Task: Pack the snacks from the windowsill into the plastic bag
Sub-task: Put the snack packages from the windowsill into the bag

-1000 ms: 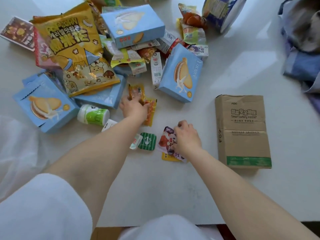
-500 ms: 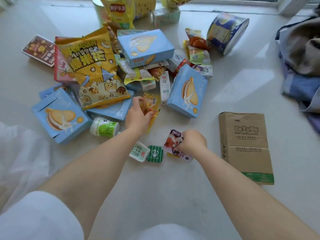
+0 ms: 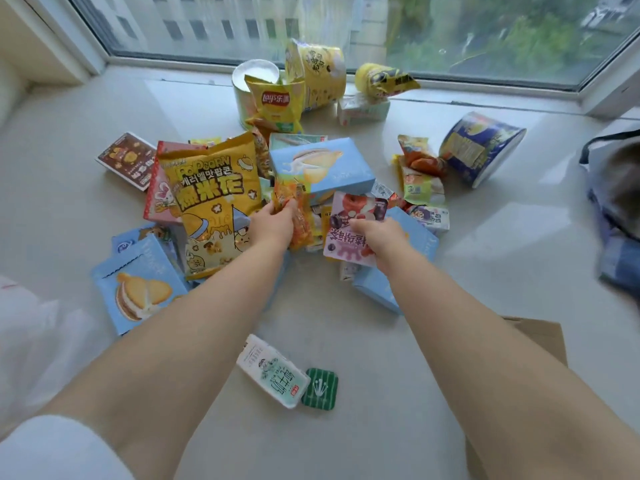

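Both hands up over snack pile on glossy white windowsill (image 3: 519, 258). Left hand (image 3: 273, 226) clamped on crinkly orange foil snack packets (image 3: 289, 206), looks like two. Right hand (image 3: 377, 237) pinching flat pink-purple glossy pouch (image 3: 349, 226), lifted off sill. Big yellow popcorn bag (image 3: 211, 199) puffy, four pale blue cardboard boxes around pile. Near edge mostly open: just white rectangular sachet (image 3: 272, 370) touching small green square packet (image 3: 320, 388). Translucent plastic bag (image 3: 31, 341) at far left.

A wide window (image 3: 346, 26) with a pale frame runs along the far side. Beyond its glass stand a grey building and green trees. Daylight gleams on the glossy white sill (image 3: 502, 237) below it.
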A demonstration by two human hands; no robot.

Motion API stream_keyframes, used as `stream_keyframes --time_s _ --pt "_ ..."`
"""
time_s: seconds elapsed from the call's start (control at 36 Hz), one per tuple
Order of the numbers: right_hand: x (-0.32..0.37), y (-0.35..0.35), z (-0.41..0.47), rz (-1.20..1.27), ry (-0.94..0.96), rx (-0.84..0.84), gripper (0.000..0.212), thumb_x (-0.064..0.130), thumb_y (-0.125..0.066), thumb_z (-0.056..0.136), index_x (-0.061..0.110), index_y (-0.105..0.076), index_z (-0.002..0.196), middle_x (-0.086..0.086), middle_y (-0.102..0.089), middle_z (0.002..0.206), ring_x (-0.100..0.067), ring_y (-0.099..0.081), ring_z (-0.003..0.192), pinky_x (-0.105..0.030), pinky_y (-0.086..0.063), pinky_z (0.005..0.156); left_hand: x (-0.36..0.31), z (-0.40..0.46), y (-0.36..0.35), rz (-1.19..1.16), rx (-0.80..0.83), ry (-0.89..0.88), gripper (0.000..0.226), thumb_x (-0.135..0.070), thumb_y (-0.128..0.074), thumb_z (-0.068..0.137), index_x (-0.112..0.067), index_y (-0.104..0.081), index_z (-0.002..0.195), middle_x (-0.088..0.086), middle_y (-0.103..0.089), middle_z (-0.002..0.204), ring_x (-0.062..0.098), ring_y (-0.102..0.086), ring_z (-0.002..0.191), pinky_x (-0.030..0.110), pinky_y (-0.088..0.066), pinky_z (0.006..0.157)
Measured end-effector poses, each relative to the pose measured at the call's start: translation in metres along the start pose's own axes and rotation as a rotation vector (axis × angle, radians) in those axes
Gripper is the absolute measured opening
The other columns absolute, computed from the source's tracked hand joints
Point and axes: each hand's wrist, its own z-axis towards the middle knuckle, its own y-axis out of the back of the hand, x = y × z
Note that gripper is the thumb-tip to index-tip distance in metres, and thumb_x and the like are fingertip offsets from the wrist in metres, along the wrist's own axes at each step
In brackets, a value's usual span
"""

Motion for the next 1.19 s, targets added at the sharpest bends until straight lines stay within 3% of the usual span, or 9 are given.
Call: stream_keyframes --time_s 0.22,0.33,0.53,0.69,0.81,0.86,0.97,1.08,1.19 --pt "0.02 -0.011 0.037 -0.056 0.096 0.124 0.016 0.021 -0.073 0.077 0.018 -0.067 0.091 -0.005 -0.07 0.102 -0.026 -0.065 0.098 -0.042 -0.052 0.091 0.006 0.028 -0.011 0.045 0.06 -0.018 0.017 -0.044 -0.063 0.087 -0.03 -0.059 0.097 -0.004 -0.063 0.098 0.02 -0.058 0.096 0.031 -0.047 0.084" --pt "0.024 -0.025 0.04 -0.179 0.153 0.13 0.028 0.018 -0.07 0.082 0.01 -0.063 0.108 -0.006 -0.066 0.105 -0.025 -0.061 0.099 -0.035 -0.048 0.086 0.008 0.032 -0.012 0.03 0.084 -0.003 0.031 -0.037 -0.064 0.088 -0.023 -0.064 0.115 -0.001 -0.063 0.099 0.022 -0.059 0.096 0.034 -0.05 0.088" --pt "0.013 -0.027 0.024 -0.212 0.216 0.045 0.023 0.017 -0.067 0.082 0.01 -0.062 0.104 -0.01 -0.067 0.108 -0.027 -0.061 0.101 -0.04 -0.049 0.093 0.016 0.021 -0.006 -0.084 0.15 0.018 0.006 -0.031 -0.066 0.088 -0.027 -0.063 0.084 0.003 -0.071 0.097 0.023 -0.067 0.092 0.042 -0.054 0.088" --pt "-0.01 -0.003 -0.008 -0.203 0.222 0.054 0.021 0.017 -0.067 0.083 0.013 -0.061 0.102 -0.009 -0.067 0.105 -0.028 -0.062 0.1 -0.045 -0.05 0.092 0.032 -0.001 0.003 -0.136 0.127 0.044 0.007 -0.034 -0.068 0.086 -0.027 -0.066 0.084 0.002 -0.072 0.095 0.023 -0.068 0.091 0.046 -0.055 0.088" --pt "-0.025 0.02 -0.033 -0.192 0.241 0.017 0.017 0.012 -0.065 0.085 0.01 -0.061 0.101 0.0 -0.063 0.089 -0.019 -0.059 0.088 -0.023 -0.049 0.07 0.043 -0.021 0.01 -0.117 0.094 0.019 0.009 -0.035 -0.069 0.085 -0.027 -0.066 0.081 0.002 -0.072 0.091 0.023 -0.068 0.09 0.047 -0.054 0.088" --pt "-0.033 0.028 -0.042 -0.178 0.235 -0.012 0.018 0.011 -0.066 0.084 0.009 -0.062 0.101 0.0 -0.064 0.087 -0.02 -0.06 0.088 -0.026 -0.049 0.072 0.044 -0.031 0.012 -0.132 0.081 -0.009 0.009 -0.035 -0.068 0.086 -0.027 -0.065 0.081 0.001 -0.071 0.09 0.023 -0.067 0.09 0.047 -0.054 0.088" --pt "-0.049 0.038 -0.052 -0.149 0.192 -0.068 0.024 0.017 -0.07 0.079 0.014 -0.059 0.101 -0.007 -0.067 0.1 -0.027 -0.063 0.097 -0.04 -0.051 0.089 0.039 -0.05 0.013 -0.148 0.104 -0.063 0.008 -0.03 -0.062 0.091 -0.025 -0.059 0.095 -0.001 -0.067 0.096 0.022 -0.064 0.097 0.041 -0.053 0.09" --pt "-0.058 0.046 -0.07 -0.109 0.153 -0.089 0.039 0.022 -0.074 0.078 0.019 -0.045 0.103 -0.003 -0.061 0.099 -0.027 -0.061 0.098 -0.044 -0.048 0.094 0.036 -0.069 0.013 -0.078 0.142 -0.113 0.047 -0.025 -0.062 0.091 -0.023 -0.04 0.133 0.006 -0.058 0.127 0.023 -0.061 0.105 0.034 -0.054 0.08" --pt "-0.063 0.055 -0.086 -0.077 0.133 -0.097 0.031 0.02 -0.075 0.077 0.017 -0.056 0.101 -0.004 -0.066 0.098 -0.027 -0.063 0.096 -0.044 -0.05 0.093 0.035 -0.085 0.019 -0.127 0.165 -0.062 0.085 -0.022 -0.068 0.087 -0.027 -0.013 0.15 0.006 -0.036 0.149 0.025 -0.052 0.122 0.024 -0.049 0.072"
